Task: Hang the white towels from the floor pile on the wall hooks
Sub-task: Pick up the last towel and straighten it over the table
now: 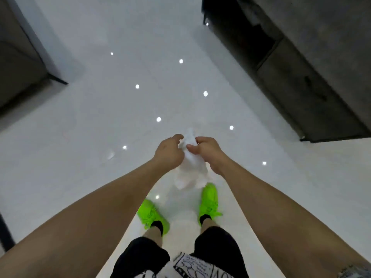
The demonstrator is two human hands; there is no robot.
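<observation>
A small white towel (pixel 190 169) hangs bunched between my two hands, held out in front of me above the glossy white floor. My left hand (pixel 169 152) grips its upper left side with curled fingers. My right hand (pixel 206 150) pinches the top of the towel, thumb against the cloth. The lower part of the towel droops down over my feet. No floor pile and no wall hooks are in view.
I stand on a shiny white floor (pixel 120 109) dotted with light reflections. A dark cabinet (pixel 301 67) runs along the right side. A dark wall or door panel (pixel 20 57) stands at the left. My bright green shoes (pixel 208 201) are below the towel.
</observation>
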